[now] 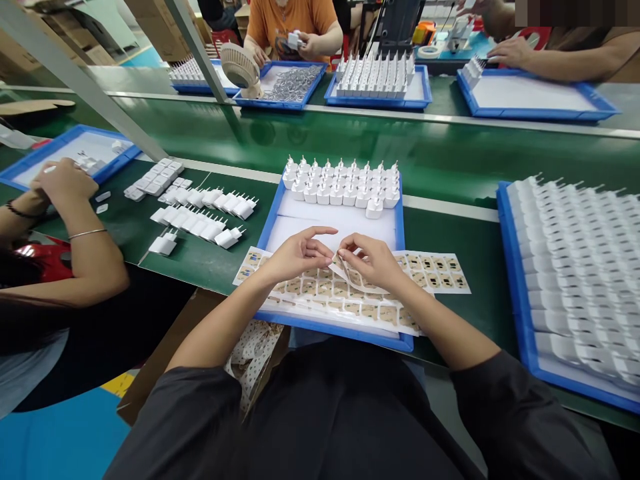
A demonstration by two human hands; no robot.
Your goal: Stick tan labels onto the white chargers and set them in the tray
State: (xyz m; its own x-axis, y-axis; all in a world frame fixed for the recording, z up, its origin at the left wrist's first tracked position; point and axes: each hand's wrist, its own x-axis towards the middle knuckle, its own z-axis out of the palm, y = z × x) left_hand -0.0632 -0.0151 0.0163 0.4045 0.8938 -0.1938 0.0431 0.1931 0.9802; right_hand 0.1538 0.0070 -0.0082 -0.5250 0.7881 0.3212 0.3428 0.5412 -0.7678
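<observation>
Over the blue-rimmed tray [267, 230] in front of me, my left hand [303, 255] pinches the edge of a sticker sheet [360, 283], its index finger stretched out. My right hand [370, 257] closes on the same lifted part of the sheet, fingertips close to the left ones. Tan labels in rows cover the sheets [320, 288], which lie across the tray's near half and stick out past both sides. At the tray's far end stand rows of white plug adapters [345, 183], prongs up, with a single adapter [374, 207] in front of them.
White adapters [200, 223] lie on the green table to the left, near a co-worker's hands [65, 183]. A large full tray [515, 287] stands at right. Across the belt are more trays [377, 103], a fan [241, 67] and people. A slanted metal post [105, 100] rises at left.
</observation>
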